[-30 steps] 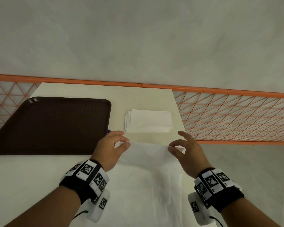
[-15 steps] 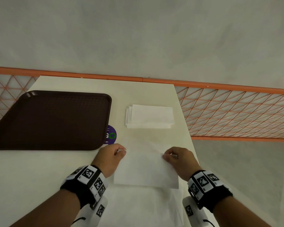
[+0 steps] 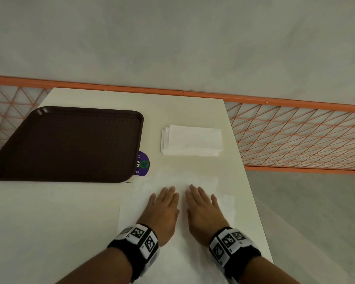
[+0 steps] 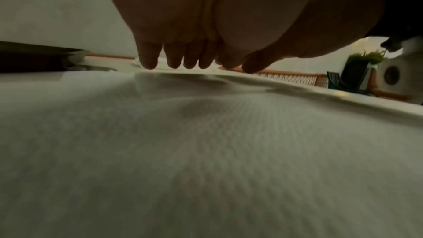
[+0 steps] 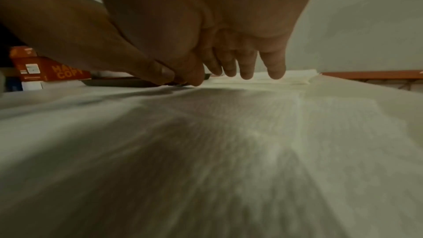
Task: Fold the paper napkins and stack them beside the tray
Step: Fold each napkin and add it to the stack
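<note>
The napkin (image 3: 184,181) lies at the near right of the tabletop (image 3: 49,212), with the left hand (image 3: 162,210) and right hand (image 3: 203,210) resting flat on it side by side, fingers straight, gripping nothing. Farther back, a stack of folded napkins (image 3: 193,140) already sits just right of the brown tray (image 3: 65,144). This fold looks barely pressed, so creasing and stacking this 1 remain.

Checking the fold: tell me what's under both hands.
Left hand and right hand lie flat on a white paper napkin; anything beneath it is covered.
</note>
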A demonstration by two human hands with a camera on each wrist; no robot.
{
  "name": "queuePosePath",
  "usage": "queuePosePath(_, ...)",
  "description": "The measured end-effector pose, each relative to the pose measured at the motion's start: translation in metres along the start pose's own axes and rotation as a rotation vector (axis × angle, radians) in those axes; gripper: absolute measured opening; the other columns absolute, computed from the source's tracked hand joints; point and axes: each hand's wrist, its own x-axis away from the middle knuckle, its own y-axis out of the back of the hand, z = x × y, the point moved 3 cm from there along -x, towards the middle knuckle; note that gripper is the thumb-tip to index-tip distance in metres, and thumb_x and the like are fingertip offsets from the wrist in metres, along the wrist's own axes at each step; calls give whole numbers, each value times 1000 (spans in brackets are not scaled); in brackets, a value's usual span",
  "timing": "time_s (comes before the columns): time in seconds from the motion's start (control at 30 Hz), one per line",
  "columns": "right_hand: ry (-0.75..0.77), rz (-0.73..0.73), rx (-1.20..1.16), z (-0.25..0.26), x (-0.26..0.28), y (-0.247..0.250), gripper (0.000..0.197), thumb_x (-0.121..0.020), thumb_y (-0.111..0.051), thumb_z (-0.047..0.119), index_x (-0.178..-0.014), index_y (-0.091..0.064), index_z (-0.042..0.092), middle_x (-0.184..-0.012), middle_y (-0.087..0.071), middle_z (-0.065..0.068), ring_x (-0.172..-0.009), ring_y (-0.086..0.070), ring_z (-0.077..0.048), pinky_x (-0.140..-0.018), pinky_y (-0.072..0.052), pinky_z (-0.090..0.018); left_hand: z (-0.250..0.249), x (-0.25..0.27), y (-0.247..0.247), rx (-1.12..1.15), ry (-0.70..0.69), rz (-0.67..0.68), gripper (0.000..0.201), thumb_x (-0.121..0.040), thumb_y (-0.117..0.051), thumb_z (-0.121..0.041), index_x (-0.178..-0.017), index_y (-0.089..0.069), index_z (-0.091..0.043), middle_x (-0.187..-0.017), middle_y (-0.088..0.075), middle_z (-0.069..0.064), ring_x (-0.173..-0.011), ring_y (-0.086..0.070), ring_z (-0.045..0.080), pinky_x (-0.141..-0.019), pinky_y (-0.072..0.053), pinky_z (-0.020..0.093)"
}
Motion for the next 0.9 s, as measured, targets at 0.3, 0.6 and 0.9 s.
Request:
queuePosePath(0.3, -383, 57, 65, -58, 14, -7, 80, -92, -10, 68, -153, 11, 20, -159, 23, 1, -147, 20, -23, -111, 11, -62, 30, 5, -19, 1, 130, 103, 105, -44, 39, -75, -133, 36, -19, -134, 51, -5, -128, 41, 16, -101, 24, 54)
queuePosePath(0.6, -74, 3, 136, -20, -28, 29, 49, -91, -45, 51, -130, -46, 22, -130, -51, 1, -120, -44, -24, -101, -35, -43, 36, 1, -28, -33, 193, -5, 94, -83, 9, -73, -147, -22, -11, -157, -2, 8, -146, -14, 29, -107, 10, 52)
queuePosePath(0.9, 101, -96, 326, 9, -5, 44, 24, -88, -44, 16, -107, -58, 20, -101, -62, -2, -96, -57, -27, -85, -40, -42, 32, 3, -33, 8, 78, -34, 85, -89, -19, -70, -133, -53, -7, -145, -45, 13, -133, -34, 30, -109, -6, 57)
